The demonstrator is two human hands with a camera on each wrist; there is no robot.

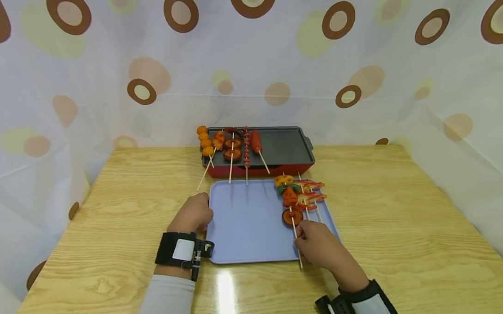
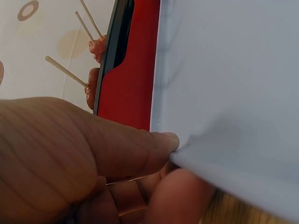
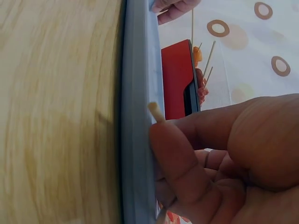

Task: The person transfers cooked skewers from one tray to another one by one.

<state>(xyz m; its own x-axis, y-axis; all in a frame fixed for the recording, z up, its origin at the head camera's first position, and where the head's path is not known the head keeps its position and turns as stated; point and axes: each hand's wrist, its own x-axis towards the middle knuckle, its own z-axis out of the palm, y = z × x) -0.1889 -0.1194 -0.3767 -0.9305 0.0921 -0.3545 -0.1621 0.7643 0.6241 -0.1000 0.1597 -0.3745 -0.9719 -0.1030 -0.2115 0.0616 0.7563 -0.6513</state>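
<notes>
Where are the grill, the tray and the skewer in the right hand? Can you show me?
Grill (image 1: 284, 144): head view, on its bare dark top.
Tray (image 1: 249, 221): head view, on its bare middle.
Skewer (image 1: 292, 217): head view, on its round brown piece.

Tray (image 1: 247, 222), lilac-blue; mixed skewer (image 1: 289, 197), yellow, green, red, brown; grill (image 1: 286, 144), black, red; counter (image 1: 152, 179), yellow wood-grain; cloth (image 1: 248, 51), white, brown-ringed.
</notes>
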